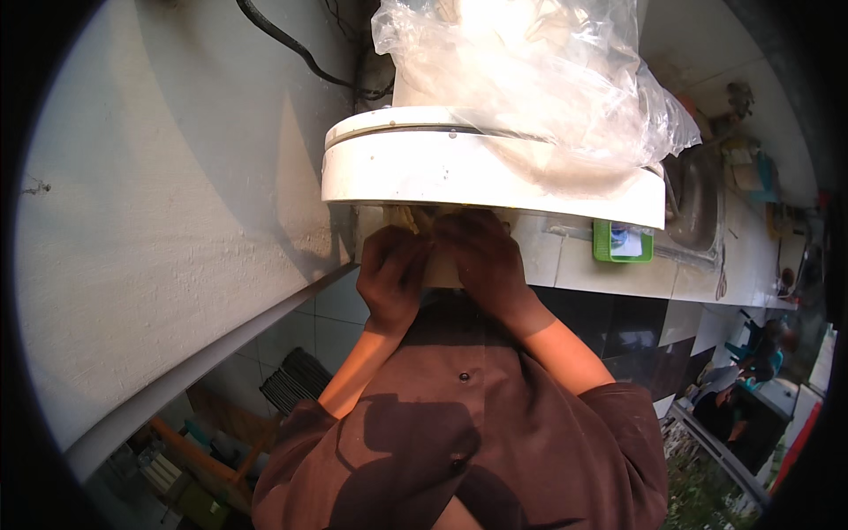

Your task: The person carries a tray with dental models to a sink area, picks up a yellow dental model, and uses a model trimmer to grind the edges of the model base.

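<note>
My left hand (389,269) is raised with curled fingers just below the front rim of a white appliance (495,168). My right hand (481,261) is beside it, fingers bent under the same rim. Between my fingertips, a small yellowish piece (408,218) shows in shadow; I cannot tell what it is or exactly what each hand grips. A crumpled clear plastic bag (539,79) covers much of the appliance's top.
A pale wall (177,221) fills the left. Tiled counter (583,278) runs right, holding a green basket (601,256) beside a steel sink (693,212). A black cable (300,53) hangs behind. At lower right, a person (733,406) is near teal chairs.
</note>
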`<state>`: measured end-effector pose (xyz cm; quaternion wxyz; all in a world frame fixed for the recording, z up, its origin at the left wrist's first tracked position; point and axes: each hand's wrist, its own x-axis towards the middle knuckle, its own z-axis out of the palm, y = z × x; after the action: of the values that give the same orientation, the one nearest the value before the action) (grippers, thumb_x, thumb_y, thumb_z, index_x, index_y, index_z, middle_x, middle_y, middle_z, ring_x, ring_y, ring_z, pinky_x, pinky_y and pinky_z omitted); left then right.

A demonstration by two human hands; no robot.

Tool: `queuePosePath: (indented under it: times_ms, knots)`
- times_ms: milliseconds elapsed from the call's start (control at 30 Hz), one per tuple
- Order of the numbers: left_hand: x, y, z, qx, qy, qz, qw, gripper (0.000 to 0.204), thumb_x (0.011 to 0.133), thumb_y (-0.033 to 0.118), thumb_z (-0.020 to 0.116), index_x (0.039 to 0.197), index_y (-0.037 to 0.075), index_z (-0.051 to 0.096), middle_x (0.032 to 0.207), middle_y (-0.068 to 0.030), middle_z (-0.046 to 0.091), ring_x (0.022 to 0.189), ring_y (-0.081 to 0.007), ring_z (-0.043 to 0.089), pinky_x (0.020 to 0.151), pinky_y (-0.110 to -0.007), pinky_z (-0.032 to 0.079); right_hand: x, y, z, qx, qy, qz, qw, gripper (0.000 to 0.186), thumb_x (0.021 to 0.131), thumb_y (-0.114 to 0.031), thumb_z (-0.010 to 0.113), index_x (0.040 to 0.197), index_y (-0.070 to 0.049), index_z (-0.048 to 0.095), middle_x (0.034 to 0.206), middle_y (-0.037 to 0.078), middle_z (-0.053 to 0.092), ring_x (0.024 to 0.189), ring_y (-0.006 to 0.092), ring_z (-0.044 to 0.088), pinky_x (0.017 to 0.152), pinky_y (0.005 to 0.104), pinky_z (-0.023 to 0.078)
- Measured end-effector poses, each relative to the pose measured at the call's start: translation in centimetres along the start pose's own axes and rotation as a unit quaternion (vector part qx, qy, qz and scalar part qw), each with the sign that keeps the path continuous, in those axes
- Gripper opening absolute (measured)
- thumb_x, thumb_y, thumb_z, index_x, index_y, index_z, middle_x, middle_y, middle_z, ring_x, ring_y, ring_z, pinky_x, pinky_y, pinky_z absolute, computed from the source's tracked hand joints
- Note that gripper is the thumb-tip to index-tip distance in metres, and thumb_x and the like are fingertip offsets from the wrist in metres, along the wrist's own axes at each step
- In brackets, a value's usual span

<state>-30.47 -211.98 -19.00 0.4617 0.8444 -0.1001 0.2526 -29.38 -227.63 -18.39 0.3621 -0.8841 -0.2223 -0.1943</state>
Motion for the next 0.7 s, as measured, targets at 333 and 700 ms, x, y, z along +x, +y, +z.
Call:
queuePosePath:
  times_ms: [333, 700]
  knots:
    - [0.23, -0.11, 0.03, 0.007, 0.001, -0.001, 1.000, 0.022, 0.072, -0.006, 0.077, 0.090, 0.005, 0.071, 0.093, -0.0103, 0.062, 0.081, -0.0250, 0.066, 0.066, -0.034, 0.053, 0.41, -0.04, 0.42, 0.013, 0.022, -0.002, 1.000, 0.026, 0.072, 0.003, 0.068, 0.094, -0.008, 0.073, 0.105, 0.006, 0.069, 0.098, 0.0274, 0.064, 0.081, 0.0365, 0.056]
    - [0.15, -0.32, 0.08, 0.013, -0.005, 0.010, 1.000, 0.024, 0.073, -0.004, 0.079, 0.093, 0.007, 0.072, 0.093, -0.0091, 0.061, 0.080, -0.0232, 0.065, 0.065, -0.033, 0.053, 0.44, 0.18, 0.06, 0.023, -0.003, 0.004, 1.000, 0.026, 0.072, 0.004, 0.066, 0.094, -0.007, 0.073, 0.104, 0.006, 0.070, 0.099, 0.0266, 0.065, 0.083, 0.0367, 0.056]
